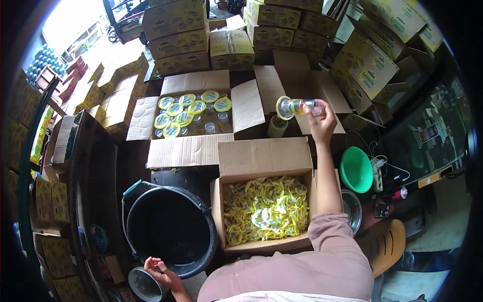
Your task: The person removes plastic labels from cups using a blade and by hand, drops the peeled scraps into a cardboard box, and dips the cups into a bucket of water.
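Cup point(296, 107), clear, tipped sideways at far right, pinched in right hand point(323, 121) grip, not yet set down. Left hand point(163, 276) empty, fingers loosely spread. Far-left carton point(193, 83) only partly covered with yellow-topped cups point(187, 99).

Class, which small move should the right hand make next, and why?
Probably carry the clear, yellow-rimmed plastic cup left toward the open brown cardboard box of yellow-topped cups: the right hand holds it sideways outside that box, similar cups are grouped there, and the box's near-right part shows no yellow tops.
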Tool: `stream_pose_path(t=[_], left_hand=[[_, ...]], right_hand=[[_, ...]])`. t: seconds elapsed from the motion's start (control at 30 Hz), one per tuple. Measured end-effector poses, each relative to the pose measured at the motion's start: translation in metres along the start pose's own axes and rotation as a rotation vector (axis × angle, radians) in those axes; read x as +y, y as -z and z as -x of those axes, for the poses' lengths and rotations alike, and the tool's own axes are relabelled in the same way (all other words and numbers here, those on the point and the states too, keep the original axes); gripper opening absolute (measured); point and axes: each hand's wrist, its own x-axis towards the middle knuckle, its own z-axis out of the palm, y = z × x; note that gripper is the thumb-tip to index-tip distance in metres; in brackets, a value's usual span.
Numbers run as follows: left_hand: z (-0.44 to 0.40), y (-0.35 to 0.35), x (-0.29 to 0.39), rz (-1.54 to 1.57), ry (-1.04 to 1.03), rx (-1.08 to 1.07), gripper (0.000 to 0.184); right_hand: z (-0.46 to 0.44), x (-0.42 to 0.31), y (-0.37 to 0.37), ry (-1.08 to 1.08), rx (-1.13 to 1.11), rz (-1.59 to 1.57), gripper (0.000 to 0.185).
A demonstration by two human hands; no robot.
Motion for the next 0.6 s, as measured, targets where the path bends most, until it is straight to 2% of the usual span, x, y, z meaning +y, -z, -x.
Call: stream_pose_path(t=[0.07, 0.2, 0.23, 0.3, 0.37, 0.4, 0.5, 0.53, 0.6], left_hand=[[0.0, 0.002, -0.001, -0.046, 0.007, -0.022, 0.028], [-0.001, 0.0, 0.003, -0.122, 0.034, -0.011, 0.028], [-0.001, 0.0, 0.004, -0.125, 0.038, -0.007, 0.028], [-0.001, -0.001, 0.004, -0.124, 0.045, -0.002, 0.027], [-0.002, -0.002, 0.004, -0.116, 0.051, 0.002, 0.027], [-0.003, -0.005, 0.005, -0.16, 0.043, 0.024, 0.026], [-0.007, -0.005, 0.017, -0.026, 0.025, -0.023, 0.033], [-0.007, -0.005, 0.018, -0.033, 0.027, -0.032, 0.031], [-0.01, -0.005, 0.022, -0.033, 0.027, -0.053, 0.03]], right_hand=[[-0.022, 0.029, -0.015, 0.099, -0.02, 0.139, 0.036], [-0.029, 0.066, -0.053, 0.001, -0.292, 0.44, 0.038], [-0.021, 0.09, -0.066, -0.019, -0.329, 0.454, 0.042], [-0.002, 0.129, -0.085, 0.107, -0.314, 0.412, 0.049], [0.02, 0.149, -0.091, -0.148, -0.471, 0.261, 0.053], [0.028, 0.149, -0.091, -0.203, -0.421, 0.253, 0.057], [0.038, 0.151, -0.094, -0.196, -0.335, 0.245, 0.058], [0.043, 0.156, -0.096, -0.289, -0.369, 0.327, 0.058], [0.051, 0.165, -0.099, -0.247, -0.344, 0.266, 0.059]])
